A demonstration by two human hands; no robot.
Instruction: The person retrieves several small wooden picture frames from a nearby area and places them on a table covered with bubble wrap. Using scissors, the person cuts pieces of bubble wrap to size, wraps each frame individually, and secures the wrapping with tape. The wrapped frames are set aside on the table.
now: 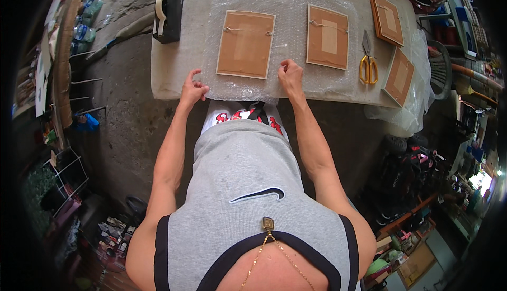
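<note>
A picture frame (245, 44) lies face down on a sheet of bubble wrap (237, 88) near the table's front edge. Its brown backing carries a hanging wire. My left hand (194, 87) is at the front left of this sheet, fingers apart and holding nothing I can see. On the other side, my right hand (291, 77) has its fingers curled in by the sheet's right part; whatever they may pinch is hidden. Further right, a second face-down picture frame (327, 37) rests on another piece of bubble wrap (323, 82).
Yellow-handled scissors (368, 69) lie right of the second frame. Stacked frames (388, 19) and a tilted frame (398, 77) occupy the table's right end, beside hanging clear plastic (401, 117). A black tape dispenser (171, 14) stands at the left edge of the table (193, 6).
</note>
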